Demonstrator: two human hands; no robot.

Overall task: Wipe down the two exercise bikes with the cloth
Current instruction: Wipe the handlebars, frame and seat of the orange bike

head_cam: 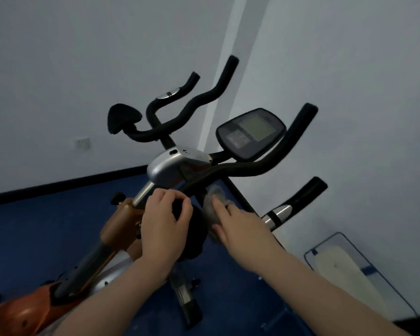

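Blue floor (58, 229), right hand (238, 229) on cloth (212, 202)

- The walls (83, 57) are pale and meet in a corner.
- A white socket (82, 143) sits low on the left wall.
- A black strip (58, 184) runs along the bottom.
- The floor (46, 229) is dark blue.
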